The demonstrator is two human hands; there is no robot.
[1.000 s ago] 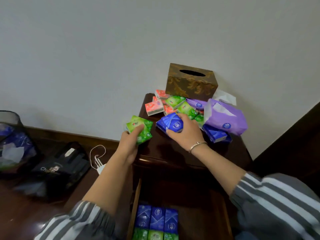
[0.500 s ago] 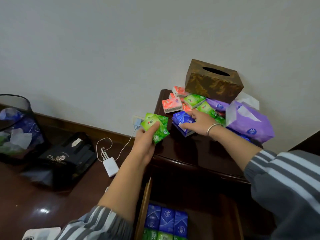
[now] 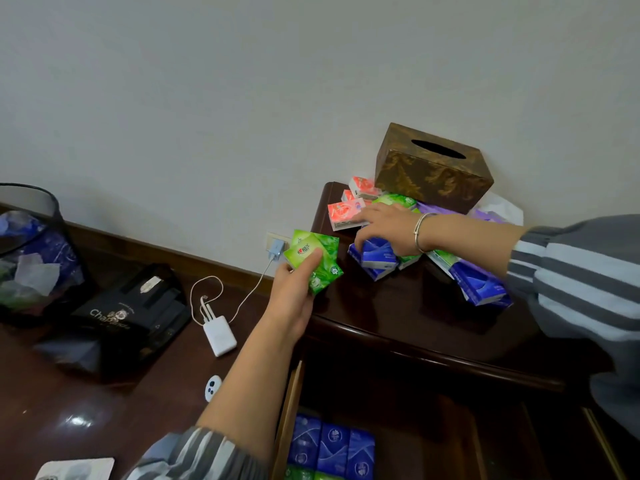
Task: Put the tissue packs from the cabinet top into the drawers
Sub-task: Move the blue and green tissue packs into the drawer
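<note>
Green plastic film, crinkled and glossy, wraps the small packs (image 3: 314, 263) gripped in the left hand (image 3: 294, 292) at about nine o'clock from the cabinet top (image 3: 398, 306). The thumb lies across the upper pack and the fingers close underneath, clamping the packs just past the cabinet's left edge. Compared with a second ago, this hand shows no clear move of its own and holds the same green packs, while the view has swung left.

Further right, the right hand (image 3: 388, 233), with a thin metal bangle on the wrist, has moved from the blue packs (image 3: 377, 259) toward twelve o'clock. Its fingers are now spread apart, fingertips reaching the pink pack (image 3: 346, 213), with the palm resting over the blue ones. Whether it has closed on anything cannot be told. This suggests gathering is under way, with nothing yet carried down.

Behind the hand sits a brown patterned tissue box (image 3: 433, 168), rigid and rectangular with an oval slot. At three o'clock lie a soft purple pack (image 3: 485, 216), mostly hidden, and more blue packs (image 3: 481, 285).

At six o'clock, the open drawer (image 3: 289, 410) of dark polished wood already holds neat rows of blue and green packs (image 3: 332, 445). Many packs remain on top, so the task looks partly done.
</note>
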